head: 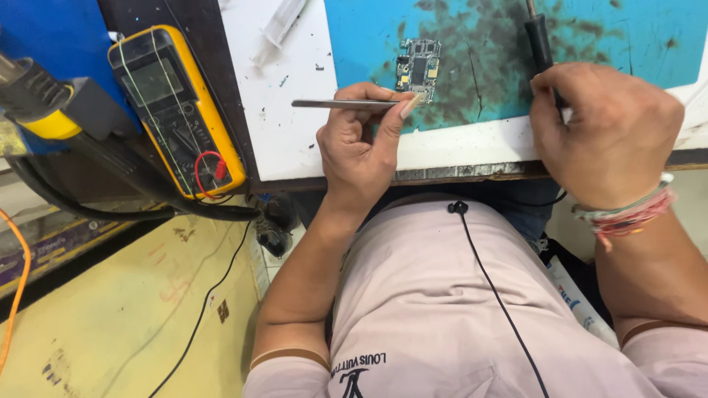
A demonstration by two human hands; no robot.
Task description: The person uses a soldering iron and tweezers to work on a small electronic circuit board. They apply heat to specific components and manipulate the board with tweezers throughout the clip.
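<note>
My left hand (361, 144) pinches a pair of metal tweezers (335, 104) that lie level, pointing left over the white table edge. Just beyond its fingertips a small green circuit board (418, 68) rests on the stained blue mat (627, 37). My right hand (601, 129) is closed around the black handle of a soldering iron (540, 40), whose shaft points away from me across the mat. Red and white threads circle my right wrist.
A yellow multimeter (175, 110) with a red lead lies at the left of the white table (287, 110). A hot-air tool nozzle (33, 96) and thick black hose sit further left. A clear syringe (280, 26) lies at the top. Yellow floor is below left.
</note>
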